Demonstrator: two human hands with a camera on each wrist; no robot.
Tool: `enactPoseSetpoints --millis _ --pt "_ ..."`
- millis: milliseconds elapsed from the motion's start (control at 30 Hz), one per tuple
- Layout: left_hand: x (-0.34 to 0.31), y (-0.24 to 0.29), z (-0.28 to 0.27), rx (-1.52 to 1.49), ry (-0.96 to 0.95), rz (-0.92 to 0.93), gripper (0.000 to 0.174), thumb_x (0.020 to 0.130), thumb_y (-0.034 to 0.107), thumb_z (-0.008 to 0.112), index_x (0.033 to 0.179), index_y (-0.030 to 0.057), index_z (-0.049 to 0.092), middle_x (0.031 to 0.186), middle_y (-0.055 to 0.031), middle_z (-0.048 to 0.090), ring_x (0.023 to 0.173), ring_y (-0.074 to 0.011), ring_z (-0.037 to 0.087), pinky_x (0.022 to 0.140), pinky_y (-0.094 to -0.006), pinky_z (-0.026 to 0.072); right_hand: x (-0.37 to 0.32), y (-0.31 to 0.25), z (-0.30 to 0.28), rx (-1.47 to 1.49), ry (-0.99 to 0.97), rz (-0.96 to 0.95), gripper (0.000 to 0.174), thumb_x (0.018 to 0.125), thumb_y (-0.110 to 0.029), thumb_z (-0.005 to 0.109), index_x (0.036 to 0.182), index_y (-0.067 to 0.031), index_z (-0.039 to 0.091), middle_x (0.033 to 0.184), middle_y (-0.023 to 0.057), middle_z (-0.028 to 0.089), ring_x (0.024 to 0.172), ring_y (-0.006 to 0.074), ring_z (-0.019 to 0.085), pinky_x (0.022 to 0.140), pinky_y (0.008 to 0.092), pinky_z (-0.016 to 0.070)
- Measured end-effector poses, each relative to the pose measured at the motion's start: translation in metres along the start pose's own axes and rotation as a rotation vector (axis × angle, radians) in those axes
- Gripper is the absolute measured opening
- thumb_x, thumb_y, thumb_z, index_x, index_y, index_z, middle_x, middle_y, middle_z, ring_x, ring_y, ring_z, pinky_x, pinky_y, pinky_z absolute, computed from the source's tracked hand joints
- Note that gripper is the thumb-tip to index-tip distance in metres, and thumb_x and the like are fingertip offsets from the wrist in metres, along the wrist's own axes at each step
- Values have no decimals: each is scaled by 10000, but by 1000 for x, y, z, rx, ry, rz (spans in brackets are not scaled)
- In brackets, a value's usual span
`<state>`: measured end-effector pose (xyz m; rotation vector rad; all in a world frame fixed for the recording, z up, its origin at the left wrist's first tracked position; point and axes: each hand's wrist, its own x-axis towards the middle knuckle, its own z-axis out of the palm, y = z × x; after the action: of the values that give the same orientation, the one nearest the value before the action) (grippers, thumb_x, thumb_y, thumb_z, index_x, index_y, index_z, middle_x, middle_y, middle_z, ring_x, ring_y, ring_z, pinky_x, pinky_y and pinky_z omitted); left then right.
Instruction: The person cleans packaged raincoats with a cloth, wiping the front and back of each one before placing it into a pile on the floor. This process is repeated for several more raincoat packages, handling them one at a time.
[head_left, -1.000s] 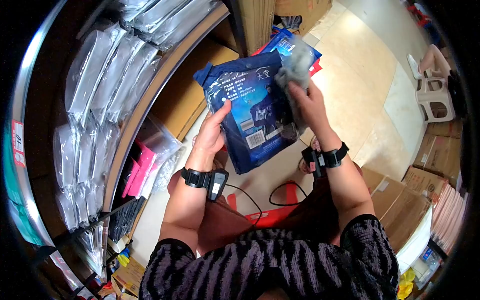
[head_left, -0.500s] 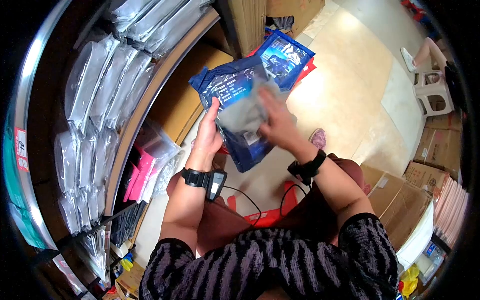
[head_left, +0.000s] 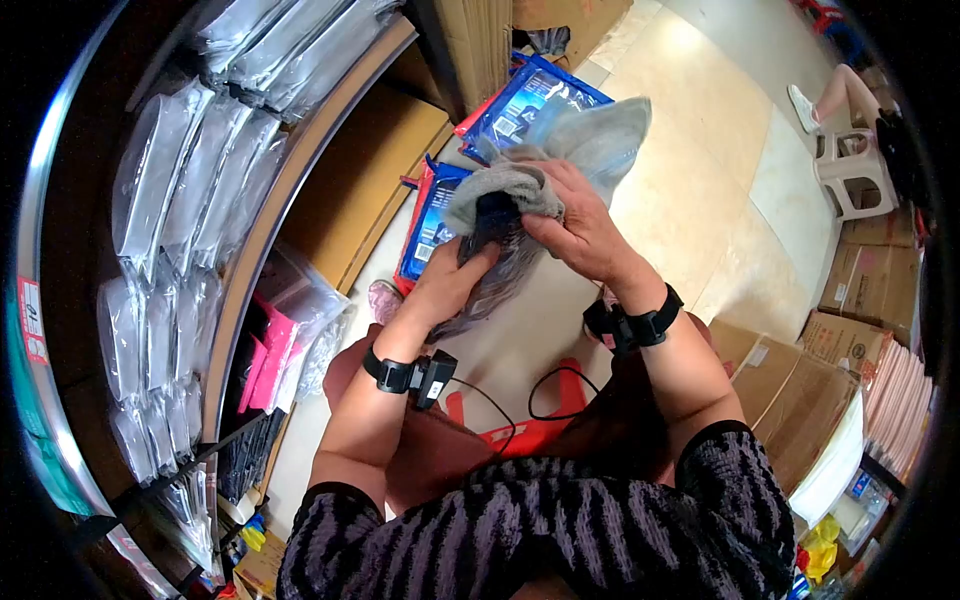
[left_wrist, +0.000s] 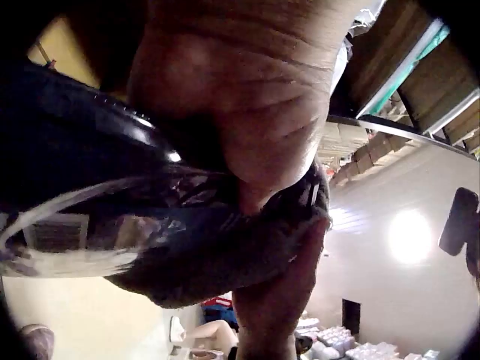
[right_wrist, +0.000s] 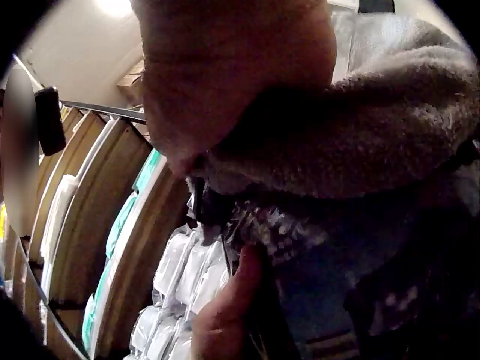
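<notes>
A packet [head_left: 495,287] is being held above the floor [head_left: 700,140], one side being grasped in the left hand's [head_left: 447,290] grip, apparently for steadiness. A grey cloth [head_left: 510,185] is being pinched by the right hand's [head_left: 585,235] grip around its far end, probably so the edge is being covered. Spare packets [head_left: 435,225] are being shown near a brown box's [head_left: 370,180] long edge. Printing [right_wrist: 281,229], being hidden from the head view, is being revealed at the right wrist.

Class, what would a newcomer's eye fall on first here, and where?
First comes the grey cloth gripped by the right hand, bunched at the edge of a dark packet in the left hand. Next come bright blue packets just beyond the hands, and rows of silvery packets on the shelf along the left of the head view.
</notes>
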<state>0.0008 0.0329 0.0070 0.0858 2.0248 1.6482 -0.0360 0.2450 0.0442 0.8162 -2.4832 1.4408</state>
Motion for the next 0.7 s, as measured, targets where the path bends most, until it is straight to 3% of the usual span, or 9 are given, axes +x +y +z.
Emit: enactPoseSetpoints --millis 100,167,200,300,433,467,567,600,700 --pt "-3 5 7 57 67 137 378 894 245 562 1170 -11 529 1002 -135 631 932 -177 571 850 -305 437 -5 13 1 92 -57 182 381 802 -266 631 1109 -48 573 1076 141 580 986 328 511 857 374 405" --pt "-5 7 8 78 69 127 356 894 234 564 1158 -3 539 986 -136 633 911 -168 572 835 -300 442 -9 20 3 235 -76 333 370 804 -275 630 1082 -34 585 1008 146 600 930 328 534 821 376 421" --pt "-6 9 7 91 71 123 345 894 228 565 1152 0 543 978 -137 634 900 -164 573 828 -297 444 -19 45 15 238 -6 324 374 842 -325 599 1049 -13 596 941 135 626 886 287 573 801 359 439" --pt "-13 16 4 65 100 125 302 894 189 571 1124 -6 556 973 -109 641 886 -150 565 814 -289 442 -18 50 -1 363 -67 758 458 901 -374 532 1114 30 571 1035 89 620 944 161 564 845 285 442" --pt "-16 9 -6 -177 151 221 250 891 119 576 1098 -21 567 981 -24 629 882 -111 545 807 -260 435 -26 74 -1 487 -3 893 544 903 -464 493 1115 28 589 1040 104 633 960 176 579 850 301 446" --pt "-17 7 -9 -262 151 173 252 897 130 578 1104 -13 574 984 -11 617 876 -88 539 800 -239 435 -26 80 3 658 44 841 613 900 -498 486 1192 39 530 1118 113 605 995 196 576 879 303 442" --pt "-18 6 -12 -502 240 124 253 905 147 579 1110 -1 580 998 -16 616 878 -84 549 790 -234 446 -20 64 5 1195 83 843 637 919 -512 444 1298 0 428 1255 152 519 1103 229 534 963 311 413" --pt "-19 19 -12 -578 262 185 261 907 153 581 1121 4 574 1003 -26 622 875 -98 566 786 -243 460 -21 66 4 1292 55 892 700 887 -546 483 1344 -27 371 1309 150 477 1147 243 512 1007 325 389" --pt "-14 14 -26 -767 436 130 283 909 177 574 1140 14 554 1013 -60 637 898 -155 609 825 -289 482 -31 58 16 1262 -72 1018 722 857 -546 539 1345 -40 376 1281 143 499 1143 225 513 999 324 394"
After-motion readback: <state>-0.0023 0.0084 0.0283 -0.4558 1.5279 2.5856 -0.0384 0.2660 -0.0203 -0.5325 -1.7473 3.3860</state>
